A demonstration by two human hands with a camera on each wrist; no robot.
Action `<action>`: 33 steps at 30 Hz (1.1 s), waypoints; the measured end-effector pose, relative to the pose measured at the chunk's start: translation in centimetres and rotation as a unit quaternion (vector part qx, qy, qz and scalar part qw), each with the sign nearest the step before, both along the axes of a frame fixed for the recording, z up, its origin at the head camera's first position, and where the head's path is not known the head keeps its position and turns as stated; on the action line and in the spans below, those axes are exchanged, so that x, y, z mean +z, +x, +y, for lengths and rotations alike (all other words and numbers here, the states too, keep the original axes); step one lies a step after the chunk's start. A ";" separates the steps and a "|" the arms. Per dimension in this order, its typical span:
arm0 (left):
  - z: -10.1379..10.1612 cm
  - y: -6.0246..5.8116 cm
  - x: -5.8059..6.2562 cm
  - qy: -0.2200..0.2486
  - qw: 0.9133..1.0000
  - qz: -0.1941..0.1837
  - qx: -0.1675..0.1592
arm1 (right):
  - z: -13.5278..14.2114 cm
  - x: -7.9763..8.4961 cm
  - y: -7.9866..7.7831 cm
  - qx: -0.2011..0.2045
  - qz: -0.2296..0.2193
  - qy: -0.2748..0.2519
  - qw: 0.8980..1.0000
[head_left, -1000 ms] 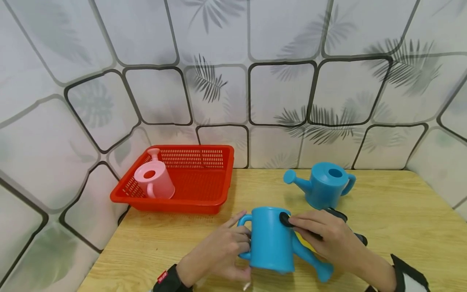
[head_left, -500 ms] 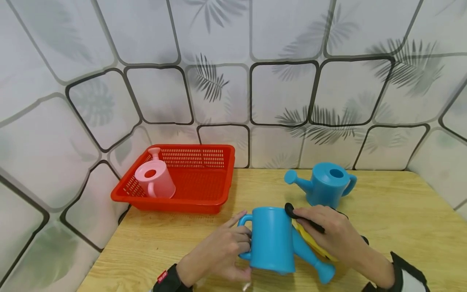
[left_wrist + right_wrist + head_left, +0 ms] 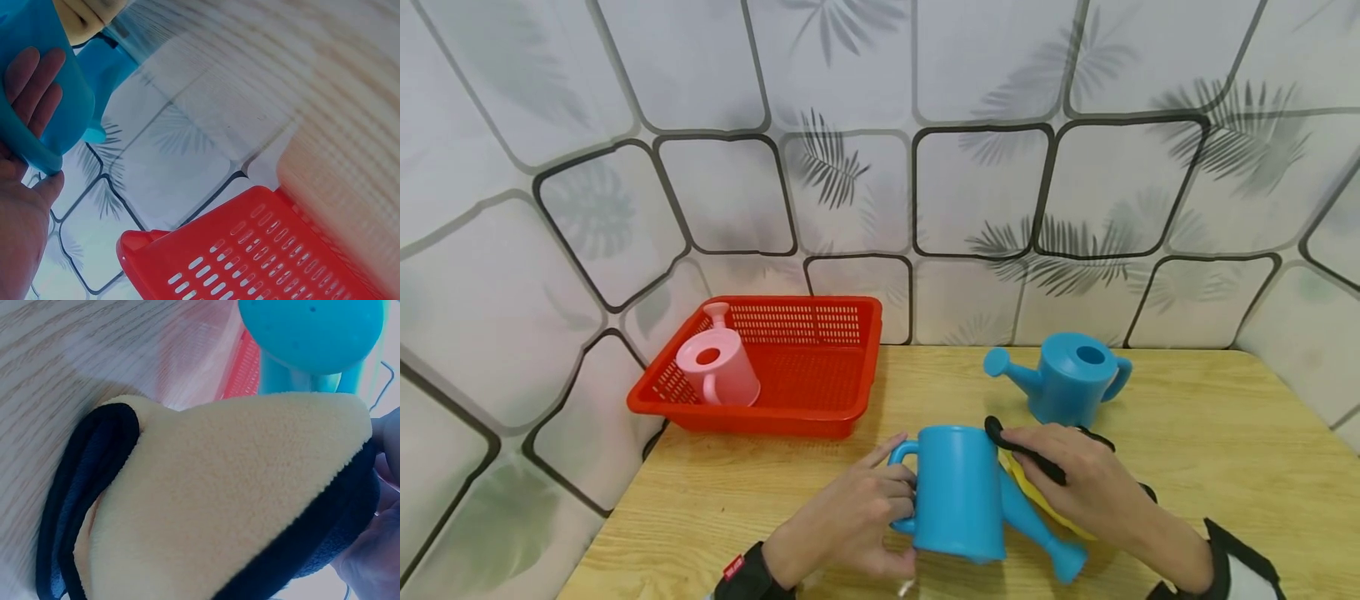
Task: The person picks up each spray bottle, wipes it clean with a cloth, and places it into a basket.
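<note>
A blue watering can [image 3: 960, 496] lies tipped over at the front middle of the table, base toward me and spout [image 3: 1037, 529] to the right. My left hand [image 3: 857, 508] grips it by the handle; in the left wrist view, fingers [image 3: 39, 94] pass through the handle and lie along the can's wall. My right hand [image 3: 1078, 475] pinches a folded cloth [image 3: 219, 494], yellow and plush with a dark border. The cloth's dark edge meets the can's far right edge, above the spout. In the right wrist view, the cloth covers part of the can.
At the back left stands a red basket [image 3: 797, 423], with a pink watering can [image 3: 718, 369] upright in it. A second blue watering can [image 3: 1070, 392] stands at the back right, beyond my right hand. A leaf-patterned wall covering [image 3: 977, 192] rises behind the wooden table [image 3: 715, 500].
My right hand has drawn the cloth from the held can's wall to its right edge, showing more of the yellow side. My left hand and the can have hardly moved.
</note>
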State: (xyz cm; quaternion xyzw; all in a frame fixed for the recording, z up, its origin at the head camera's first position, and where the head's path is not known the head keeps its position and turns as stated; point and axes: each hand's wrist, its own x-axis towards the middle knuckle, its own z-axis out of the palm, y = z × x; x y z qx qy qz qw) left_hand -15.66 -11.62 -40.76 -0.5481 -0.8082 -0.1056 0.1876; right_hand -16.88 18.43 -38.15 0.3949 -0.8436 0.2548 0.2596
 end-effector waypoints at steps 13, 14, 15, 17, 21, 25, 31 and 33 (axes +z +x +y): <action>0.0 -0.2 -0.1 0.008 1.000 -0.003 0.011 | 0.2 -0.3 0.1 0.038 -0.010 0.005 0.999; 0.0 -0.2 -0.2 0.009 1.000 0.001 0.011 | 0.2 -0.3 0.2 0.046 -0.014 0.007 0.999; -0.1 -0.2 -0.2 0.010 1.000 0.001 0.011 | 0.2 -0.3 0.2 0.055 -0.019 0.008 0.998; -0.1 -0.2 -0.2 0.014 1.000 -0.003 0.012 | 0.3 -0.2 0.4 0.069 -0.025 0.013 0.997; -0.3 -0.2 -0.2 0.020 1.000 -0.017 0.017 | 0.3 -0.1 0.8 0.093 -0.036 0.017 0.995; -0.4 -0.4 -0.2 0.019 1.000 0.003 0.020 | 0.0 -0.1 1.0 0.154 -0.027 0.007 0.988; -0.6 -0.7 -0.2 0.025 0.999 0.009 0.029 | -0.5 0.0 1.4 0.235 -0.032 0.005 0.972; -0.6 -0.7 -0.1 0.031 0.999 0.000 0.034 | -0.6 0.1 1.5 0.253 -0.033 0.006 0.967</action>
